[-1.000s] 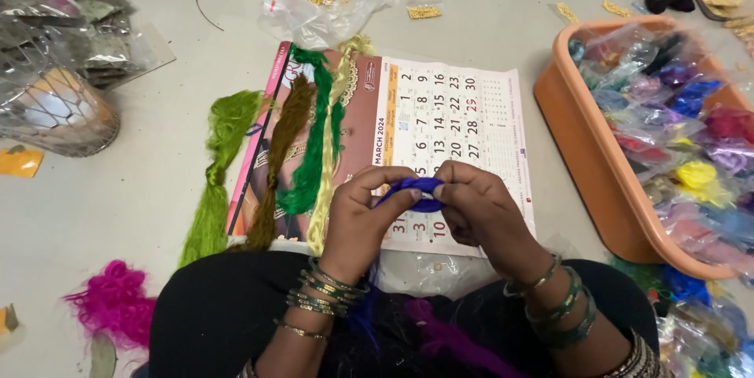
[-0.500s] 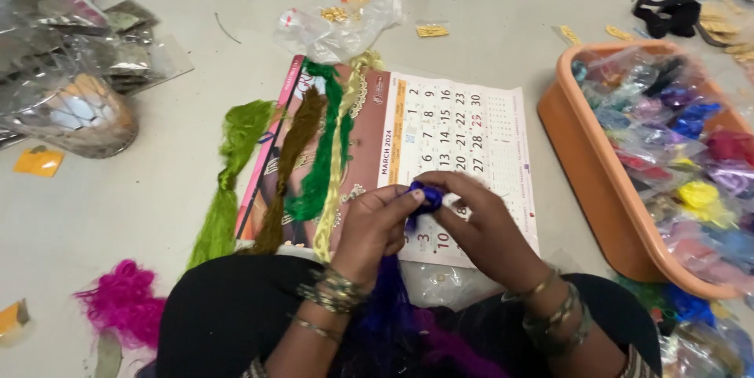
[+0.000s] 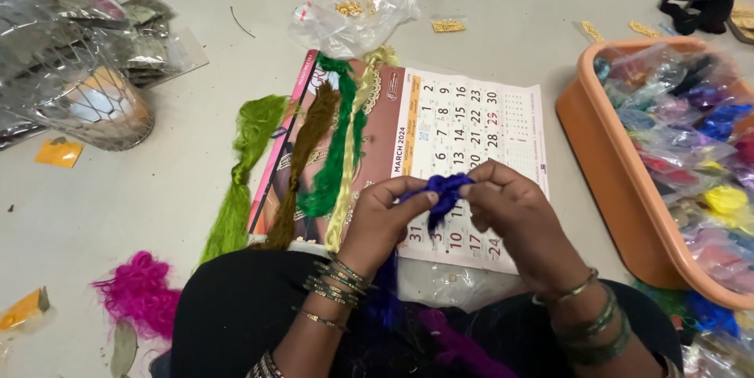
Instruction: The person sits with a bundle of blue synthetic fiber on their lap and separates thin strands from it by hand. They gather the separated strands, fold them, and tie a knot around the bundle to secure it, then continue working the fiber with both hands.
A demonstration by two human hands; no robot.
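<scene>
My left hand (image 3: 385, 217) and right hand (image 3: 514, 217) meet over the calendar (image 3: 471, 123). Both sets of fingers are pressed together, pinching one blue tuft (image 3: 446, 189) between them: the left thumb and forefinger grip its left end, the right fingertips grip its right end. The tuft sits directly between my fingertips, touching both hands, raised above the calendar page. A blue strand hangs from it toward my lap.

Just left of my left fingers, four skeins lie side by side across the calendar's picture half: yellow skein (image 3: 357, 142), dark green skein (image 3: 334, 146), brown skein (image 3: 302, 162), and, farther left on the floor, light green skein (image 3: 239, 178). Beyond my fingers lies a clear bag (image 3: 345, 21) with gold beads. Right of my right hand stands an orange tub (image 3: 601, 182) full of bagged coloured thread. Far left sits a wire basket (image 3: 75, 95). A pink tuft (image 3: 141, 295) lies near my left knee.
</scene>
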